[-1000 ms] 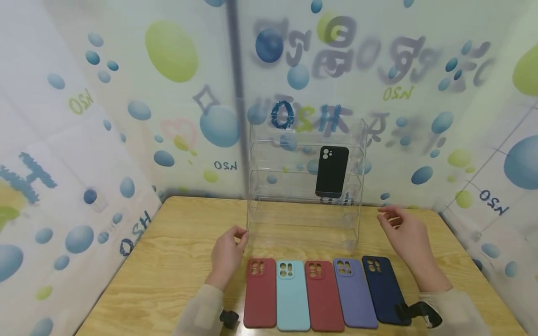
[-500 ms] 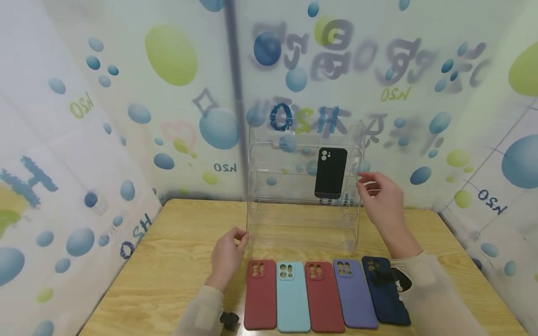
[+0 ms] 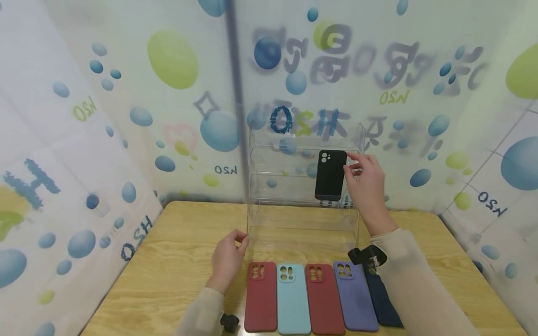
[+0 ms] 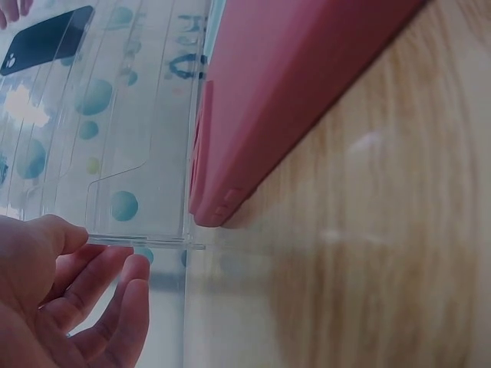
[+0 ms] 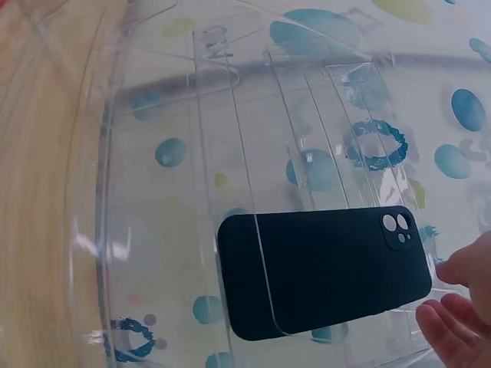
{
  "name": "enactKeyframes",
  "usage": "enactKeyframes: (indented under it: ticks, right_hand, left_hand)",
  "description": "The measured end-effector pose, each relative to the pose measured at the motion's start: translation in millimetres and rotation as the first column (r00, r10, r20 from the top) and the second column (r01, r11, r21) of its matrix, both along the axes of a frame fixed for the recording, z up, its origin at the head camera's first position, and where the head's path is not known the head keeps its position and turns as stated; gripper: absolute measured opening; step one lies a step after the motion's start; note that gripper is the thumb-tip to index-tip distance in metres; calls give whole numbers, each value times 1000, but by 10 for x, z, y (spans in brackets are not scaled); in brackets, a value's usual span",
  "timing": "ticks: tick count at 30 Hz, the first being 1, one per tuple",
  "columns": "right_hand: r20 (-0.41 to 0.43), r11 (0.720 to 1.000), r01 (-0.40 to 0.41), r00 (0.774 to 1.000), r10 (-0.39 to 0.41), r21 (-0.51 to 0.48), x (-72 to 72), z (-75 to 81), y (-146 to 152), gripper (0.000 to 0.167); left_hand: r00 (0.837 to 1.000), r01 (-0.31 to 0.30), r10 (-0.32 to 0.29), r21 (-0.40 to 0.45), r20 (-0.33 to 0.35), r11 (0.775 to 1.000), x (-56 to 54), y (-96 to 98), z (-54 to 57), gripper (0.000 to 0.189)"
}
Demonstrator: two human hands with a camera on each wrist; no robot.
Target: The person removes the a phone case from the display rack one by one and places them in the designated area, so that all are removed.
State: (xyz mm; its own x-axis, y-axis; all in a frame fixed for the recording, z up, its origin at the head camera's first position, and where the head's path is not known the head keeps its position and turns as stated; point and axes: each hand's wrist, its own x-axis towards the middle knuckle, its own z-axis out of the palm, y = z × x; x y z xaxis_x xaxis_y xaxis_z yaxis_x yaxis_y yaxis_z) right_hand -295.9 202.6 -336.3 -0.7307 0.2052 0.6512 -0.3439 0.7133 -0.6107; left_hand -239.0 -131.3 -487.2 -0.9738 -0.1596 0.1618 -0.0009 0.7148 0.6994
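Note:
A black phone case (image 3: 330, 175) leans upright on a tier of a clear acrylic display rack (image 3: 302, 235), towards its right side. My right hand (image 3: 367, 186) is at the case's upper right edge. In the right wrist view the thumb and fingers (image 5: 453, 326) stand parted beside the case's camera end; whether they touch it I cannot tell. My left hand (image 3: 228, 259) pinches the rack's lower left side panel between thumb and fingers, clearly seen in the left wrist view, where a red phone case (image 4: 291, 84) lies close by.
Before the rack lies a row of phone cases on the wooden table (image 3: 168, 261): red (image 3: 260, 301), light blue (image 3: 293, 303), another red (image 3: 325, 303), purple (image 3: 357, 303) and navy (image 3: 384, 303). My right sleeve partly covers the navy one. Patterned curtain walls (image 3: 189, 116) surround the table.
My right hand has moved left and up, from beside the rack to the black phone case's edge. The left hand keeps its place on the rack, and the cases have not moved.

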Motion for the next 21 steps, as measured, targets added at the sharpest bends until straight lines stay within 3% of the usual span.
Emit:
enactKeyframes:
  ticks: [7, 21]
  right_hand:
    - [20, 999, 14, 1000, -15, 29, -133, 107, -24, 33]
    - [49, 996, 31, 998, -35, 85, -240, 84, 9, 31]
  left_hand:
    - [1000, 2, -2, 1, -3, 1000, -12, -9, -7, 12]
    - [1000, 0, 0, 9, -12, 1000, -5, -11, -28, 10]
